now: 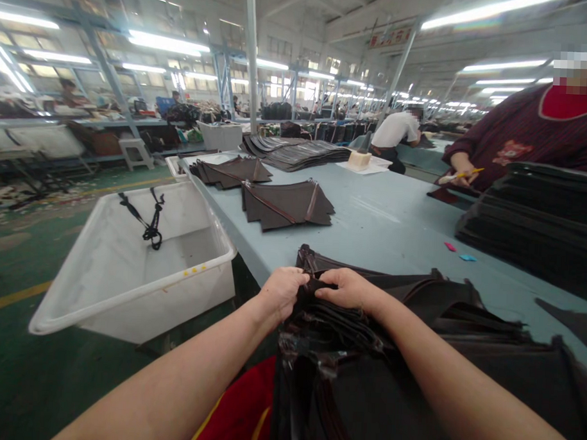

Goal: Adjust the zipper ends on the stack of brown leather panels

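Dark brown-black fabric pieces (384, 383) lie heaped at the near edge of the table and hang over it towards me. My left hand (286, 290) pinches the corner of a piece near the table's edge. Right beside it, my right hand (346, 289) grips the same bundle, thumb and fingers closed on the layered edges. Shiny clear strips show on the pieces just below my hands. Further up the table are two small stacks of similar dark pieces, a nearer one (289, 204) and a farther one (235, 172).
A white plastic tub (126, 317) with a black cord (152, 231) stands left of the blue-grey table (370, 229). Across the table, a person (522, 132) holds a yellow pen-like tool beside a tall dark stack (538, 222). Long dark sheets (296, 153) lie at the far end.
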{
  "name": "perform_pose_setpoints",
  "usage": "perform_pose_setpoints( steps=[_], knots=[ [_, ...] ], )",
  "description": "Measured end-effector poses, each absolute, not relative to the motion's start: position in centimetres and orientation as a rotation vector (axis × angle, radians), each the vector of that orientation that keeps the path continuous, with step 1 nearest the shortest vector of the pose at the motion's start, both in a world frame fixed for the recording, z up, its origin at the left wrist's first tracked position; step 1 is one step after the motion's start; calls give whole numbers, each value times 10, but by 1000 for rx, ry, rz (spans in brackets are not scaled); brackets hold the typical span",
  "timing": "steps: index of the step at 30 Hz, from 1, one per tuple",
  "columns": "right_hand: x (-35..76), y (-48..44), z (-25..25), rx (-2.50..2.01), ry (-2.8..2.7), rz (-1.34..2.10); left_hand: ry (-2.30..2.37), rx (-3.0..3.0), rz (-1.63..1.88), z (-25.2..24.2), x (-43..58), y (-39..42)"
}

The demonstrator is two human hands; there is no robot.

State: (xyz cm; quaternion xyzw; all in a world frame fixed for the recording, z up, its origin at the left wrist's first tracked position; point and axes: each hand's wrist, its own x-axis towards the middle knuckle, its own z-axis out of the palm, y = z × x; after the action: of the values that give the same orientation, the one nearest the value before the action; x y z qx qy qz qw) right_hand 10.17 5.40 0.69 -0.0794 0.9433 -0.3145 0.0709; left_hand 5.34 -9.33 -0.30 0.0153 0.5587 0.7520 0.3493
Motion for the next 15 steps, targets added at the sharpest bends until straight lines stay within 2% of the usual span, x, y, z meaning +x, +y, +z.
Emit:
perform_pose_setpoints(
  steps=[7,10,15],
  knots=[
    [102,55,6,-280,3461,-982,1640,206,1915,1,65,-95],
    [100,53,7,-400,3312,-1117,1768,346,1816,4,68,-97],
    [99,48,10,-187,3096,-1144,1867,501,1677,6,70,-100]
  ],
)
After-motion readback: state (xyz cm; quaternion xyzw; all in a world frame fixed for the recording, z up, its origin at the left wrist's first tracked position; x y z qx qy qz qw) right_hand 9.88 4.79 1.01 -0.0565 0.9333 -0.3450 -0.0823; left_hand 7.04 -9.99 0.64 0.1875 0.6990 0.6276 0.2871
